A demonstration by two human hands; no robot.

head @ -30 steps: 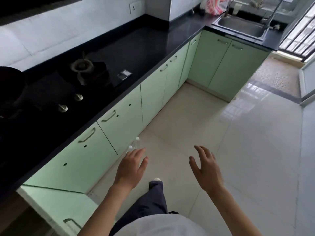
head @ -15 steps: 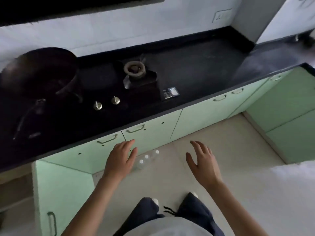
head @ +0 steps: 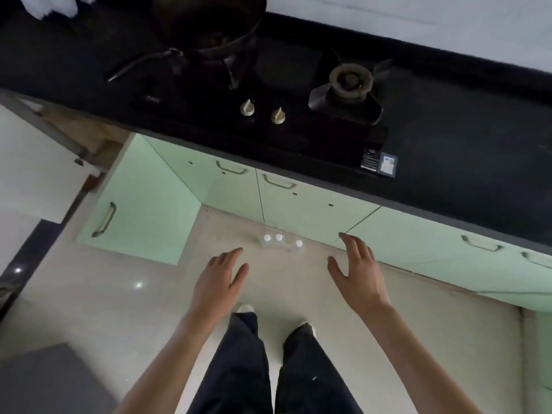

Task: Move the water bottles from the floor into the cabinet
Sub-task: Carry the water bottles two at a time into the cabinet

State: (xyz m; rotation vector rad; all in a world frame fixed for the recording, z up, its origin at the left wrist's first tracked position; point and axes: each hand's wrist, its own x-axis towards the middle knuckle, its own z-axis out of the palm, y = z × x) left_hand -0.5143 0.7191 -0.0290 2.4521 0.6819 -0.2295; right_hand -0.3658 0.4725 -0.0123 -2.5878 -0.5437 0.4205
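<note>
Three water bottles (head: 280, 242) stand on floor beside one open cabinet door (head: 140, 204). Left hand (head: 219, 282) and right hand (head: 358, 273) hover empty, fingers spread.

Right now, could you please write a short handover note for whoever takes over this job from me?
Left hand: open, holding nothing.
Right hand: open, holding nothing.
Three water bottles stand together on the floor at the foot of the closed doors, just ahead of both hands.
The cabinet door on the left stands open; the inside is mostly out of view.
Done: a door is open.
Left: pick up all three bottles and put them in the cabinet.
</note>
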